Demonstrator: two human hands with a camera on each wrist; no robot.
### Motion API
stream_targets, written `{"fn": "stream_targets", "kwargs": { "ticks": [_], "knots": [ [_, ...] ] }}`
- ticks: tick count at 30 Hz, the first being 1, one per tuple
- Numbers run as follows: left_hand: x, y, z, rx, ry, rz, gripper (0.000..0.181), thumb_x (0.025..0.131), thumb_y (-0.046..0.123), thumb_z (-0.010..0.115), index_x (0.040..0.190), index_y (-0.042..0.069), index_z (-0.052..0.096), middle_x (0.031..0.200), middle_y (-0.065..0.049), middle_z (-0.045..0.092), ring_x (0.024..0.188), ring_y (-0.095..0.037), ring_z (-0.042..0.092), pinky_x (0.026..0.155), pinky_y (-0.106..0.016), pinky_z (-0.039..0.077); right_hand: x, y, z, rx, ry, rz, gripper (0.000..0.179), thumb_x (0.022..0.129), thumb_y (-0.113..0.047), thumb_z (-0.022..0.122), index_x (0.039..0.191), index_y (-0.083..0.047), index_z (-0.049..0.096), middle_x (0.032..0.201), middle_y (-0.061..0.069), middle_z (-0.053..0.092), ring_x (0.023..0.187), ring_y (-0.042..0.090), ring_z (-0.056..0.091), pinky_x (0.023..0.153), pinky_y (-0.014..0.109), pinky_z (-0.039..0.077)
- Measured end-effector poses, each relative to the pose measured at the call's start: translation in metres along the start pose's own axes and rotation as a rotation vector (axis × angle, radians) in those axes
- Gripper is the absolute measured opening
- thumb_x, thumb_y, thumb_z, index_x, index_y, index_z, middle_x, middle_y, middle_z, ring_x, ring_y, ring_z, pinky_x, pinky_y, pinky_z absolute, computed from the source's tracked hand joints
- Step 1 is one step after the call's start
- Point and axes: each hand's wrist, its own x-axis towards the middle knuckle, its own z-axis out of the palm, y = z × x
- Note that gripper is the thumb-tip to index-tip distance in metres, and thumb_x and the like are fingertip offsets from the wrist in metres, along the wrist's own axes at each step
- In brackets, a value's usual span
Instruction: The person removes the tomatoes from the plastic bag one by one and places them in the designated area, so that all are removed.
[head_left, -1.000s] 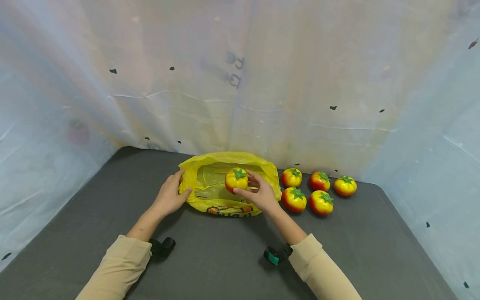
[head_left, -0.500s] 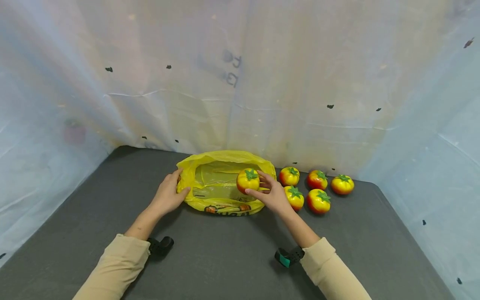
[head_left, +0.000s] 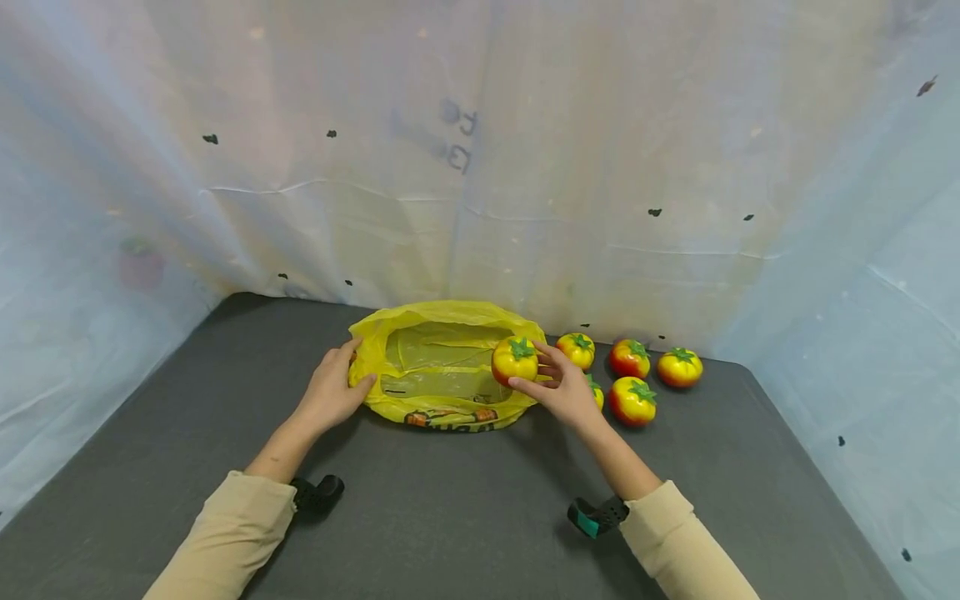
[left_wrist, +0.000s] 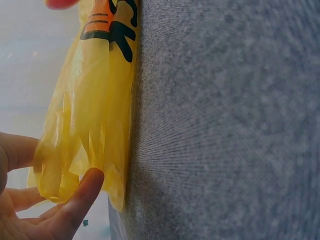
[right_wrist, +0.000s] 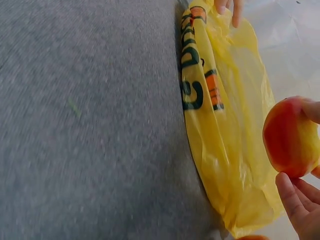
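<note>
A yellow plastic bag [head_left: 450,310] with dark printed letters lies with its mouth spread wide. At its left edge my left hand [head_left: 333,392] holds the plastic between thumb and fingers; the left wrist view shows thumb and fingers [left_wrist: 89,187] on either side of the crumpled edge. My right hand [head_left: 567,392] grips a yellow-and-red tomato [head_left: 514,362] with a green star-shaped top, above the bag's right rim. From the right wrist, the tomato's red side [right_wrist: 287,137] faces the camera, fingertips around it. No fruit shows inside the bag's opening.
Right of the bag, several similar tomatoes [head_left: 632,402] stand on the dark grey table [head_left: 450,517], one [head_left: 596,393] partly hidden behind my right hand. A pale plastic sheet [head_left: 525,167] rises behind the table and along its sides. Black bands [head_left: 318,496] sit on both wrists.
My right hand has moved right with the tomato, from over the middle of the bag's mouth to its right rim. My left hand stays on the bag's left edge.
</note>
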Motion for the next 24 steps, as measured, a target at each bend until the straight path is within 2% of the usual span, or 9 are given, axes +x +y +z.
{"fn": "stream_targets", "kwargs": {
  "ticks": [7,12,18,24],
  "knots": [
    [0.001,0.000,0.000,-0.001,0.007,0.001,0.065,0.095,0.014,0.055,0.147,-0.010,0.023,0.128,-0.035,0.041,0.113,-0.047,0.046,0.089,-0.058,0.041,-0.004,0.006,-0.013,-0.072,0.027,0.005,0.073,0.085,-0.033,0.073,0.147,-0.014,0.039,0.141,0.019,0.048,0.125,0.035,0.051,0.099,0.047,0.045],
    [0.000,0.000,0.000,0.000,0.013,0.006,0.065,0.094,0.013,0.055,0.146,-0.011,0.024,0.128,-0.036,0.041,0.113,-0.047,0.046,0.089,-0.058,0.040,-0.006,0.009,-0.023,-0.056,0.044,-0.005,0.074,0.085,-0.030,0.073,0.147,-0.010,0.038,0.139,0.019,0.050,0.123,0.034,0.053,0.099,0.045,0.045],
    [0.000,0.000,0.000,0.001,0.014,0.013,0.066,0.094,0.013,0.055,0.147,-0.010,0.023,0.129,-0.036,0.041,0.114,-0.047,0.046,0.090,-0.059,0.040,-0.011,0.013,-0.038,-0.048,0.064,0.019,0.073,0.086,-0.028,0.072,0.148,-0.009,0.036,0.142,0.022,0.046,0.126,0.037,0.050,0.099,0.048,0.044],
    [0.000,0.001,-0.001,0.001,0.017,0.027,0.065,0.094,0.012,0.055,0.146,-0.011,0.024,0.126,-0.035,0.042,0.111,-0.047,0.047,0.088,-0.058,0.040,-0.017,0.015,-0.053,-0.083,0.093,0.039,0.074,0.088,-0.029,0.070,0.149,-0.009,0.034,0.145,0.023,0.042,0.129,0.038,0.047,0.102,0.050,0.041]
  ]
}}
